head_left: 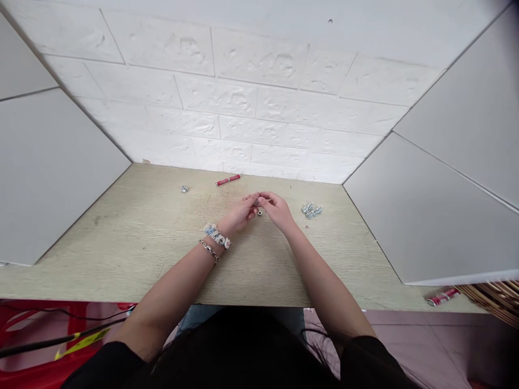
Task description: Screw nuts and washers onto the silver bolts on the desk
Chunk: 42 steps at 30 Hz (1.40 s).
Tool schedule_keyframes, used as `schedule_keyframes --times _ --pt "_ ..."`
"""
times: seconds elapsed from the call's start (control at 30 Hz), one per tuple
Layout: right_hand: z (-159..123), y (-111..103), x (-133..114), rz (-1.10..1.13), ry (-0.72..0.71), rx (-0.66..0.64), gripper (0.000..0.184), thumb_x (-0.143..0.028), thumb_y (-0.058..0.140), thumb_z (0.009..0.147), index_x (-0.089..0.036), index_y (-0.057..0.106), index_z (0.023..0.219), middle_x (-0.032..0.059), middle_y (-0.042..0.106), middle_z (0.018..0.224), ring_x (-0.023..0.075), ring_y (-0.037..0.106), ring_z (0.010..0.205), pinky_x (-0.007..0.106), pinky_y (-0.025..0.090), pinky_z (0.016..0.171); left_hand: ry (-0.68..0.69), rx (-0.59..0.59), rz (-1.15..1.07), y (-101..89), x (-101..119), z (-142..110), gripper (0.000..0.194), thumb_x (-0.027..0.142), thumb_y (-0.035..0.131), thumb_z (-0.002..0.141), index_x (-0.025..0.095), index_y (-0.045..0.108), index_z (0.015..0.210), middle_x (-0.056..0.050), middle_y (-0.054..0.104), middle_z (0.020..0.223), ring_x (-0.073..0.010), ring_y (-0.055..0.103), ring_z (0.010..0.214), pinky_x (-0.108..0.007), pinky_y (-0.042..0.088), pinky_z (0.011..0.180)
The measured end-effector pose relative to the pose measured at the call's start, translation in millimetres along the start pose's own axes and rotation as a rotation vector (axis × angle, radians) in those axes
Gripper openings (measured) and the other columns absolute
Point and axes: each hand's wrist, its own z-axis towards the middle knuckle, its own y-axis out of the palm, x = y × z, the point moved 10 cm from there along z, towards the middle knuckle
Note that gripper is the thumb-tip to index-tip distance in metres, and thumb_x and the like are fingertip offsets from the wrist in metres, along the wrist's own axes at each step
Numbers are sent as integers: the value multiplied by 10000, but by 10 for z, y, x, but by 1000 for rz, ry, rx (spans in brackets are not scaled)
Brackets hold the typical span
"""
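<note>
My left hand (242, 212) and my right hand (279, 212) meet at the fingertips above the middle of the table. Both are closed in a pinch around a small metal part (257, 203), mostly covered by the fingers, so its kind is unclear. Just below the fingertips is a small metal nut (260, 213); whether it touches the left fingers or rests on the table I cannot tell. To the right of my right hand lies a cluster of several silver bolt-like pieces (311, 210). Farther left sits a similar small metal piece (184, 188).
A red cylinder with a silver middle band (228, 180) lies behind my hands near the white brick-patterned wall (255, 102). Grey panels (60, 178) flank the wooden table (251, 270) on both sides. Another red cylinder (443, 297) lies by a wicker basket (490, 300) at the front right.
</note>
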Motion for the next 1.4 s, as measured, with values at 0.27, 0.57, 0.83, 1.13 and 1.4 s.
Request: schedule_keyframes --times 0.27,0.57,0.83,1.13,1.4 --pt "-42 111 191 274 270 -144 336 -401 567 711 -185 625 962 20 646 780 108 592 735 203 420 587 3 -32 67 7 -27 12 257 375 603 753 129 530 759 54 490 560 7 406 386 -107 264 343" --pt "5 39 159 302 162 -59 332 -408 645 641 -150 626 849 19 640 724 108 573 661 249 455 640 -19 -39 32 73 -3 -18 171 293 567 797 128 527 811 61 491 542 6 446 403 -89 342 391" --pt "-46 130 -14 331 98 -178 278 -409 614 675 -142 604 749 -6 599 627 113 569 618 279 456 665 66 28 348 -18 105 -11 239 372 509 821 141 513 760 30 536 516 -28 432 348 -133 284 323" --pt "22 -119 118 29 126 -1 245 -297 585 703 -158 648 895 38 658 851 139 577 786 291 430 762 113 113 358 -160 155 18 255 356 504 819 124 581 747 24 507 547 -25 399 378 -154 304 363" --pt "12 26 149 -767 -103 -157 115 -159 544 736 -156 658 750 74 585 843 163 529 813 285 397 764 23 146 211 -279 -17 95 128 251 550 794 127 581 806 -38 608 778 -56 552 625 -185 444 623"
